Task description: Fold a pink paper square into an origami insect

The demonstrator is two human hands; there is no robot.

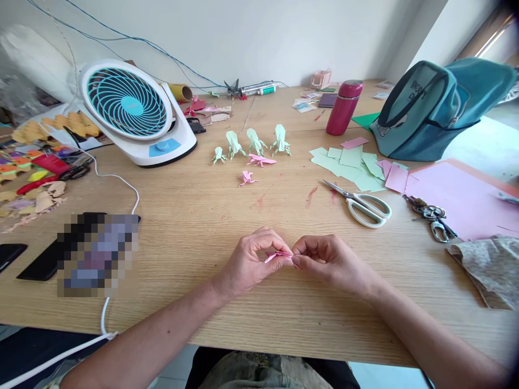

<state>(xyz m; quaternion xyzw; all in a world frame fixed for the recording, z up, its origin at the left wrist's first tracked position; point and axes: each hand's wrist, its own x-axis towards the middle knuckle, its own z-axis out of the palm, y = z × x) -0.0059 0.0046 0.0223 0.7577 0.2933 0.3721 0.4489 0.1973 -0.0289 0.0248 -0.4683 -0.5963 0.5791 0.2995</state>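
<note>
Between my two hands, just above the table (194, 254), is a small pink folded-paper figure (272, 256). My left hand (259, 256) pinches its body between thumb and forefinger. The thumb and finger of my right hand (328, 262) are closed on its right end, meeting the left fingertips. Most of the figure is hidden by my fingers. Farther back lie two finished-looking pink paper figures, a winged one (261, 160) and a smaller one (247, 179). Behind them several pale green paper figures (255, 141) stand in a row.
White-handled scissors (368, 209) lie right of my hands, below green paper pieces (351, 162). Keys (432, 213) rest on a pink sheet (470, 200). A red flask (344, 108) and teal backpack (430, 113) stand behind. At left are a fan (133, 108), its white cable (121, 181) and a phone (12, 256).
</note>
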